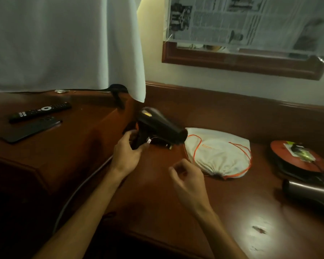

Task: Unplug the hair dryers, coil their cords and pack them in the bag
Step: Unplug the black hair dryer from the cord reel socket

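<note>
A black hair dryer point(158, 126) is held above the brown desk, nozzle pointing right. My left hand point(128, 149) grips its handle, where the cord looks bunched. A grey cord point(79, 191) runs down from under that hand along the desk's left edge. My right hand point(187, 176) hovers to the right, fingers loosely curled, holding nothing. The white drawstring bag point(219, 152) with orange cords lies flat on the desk just past the nozzle. A second, bronze-coloured hair dryer point(307, 191) lies at the right edge, partly cut off.
A TV remote point(40, 111) and a dark phone point(31, 130) lie on the raised cabinet at left. A white cloth point(64, 43) hangs over it. A red round tray point(297, 157) with small items sits at right. A framed mirror point(247, 62) covered in newspaper hangs behind.
</note>
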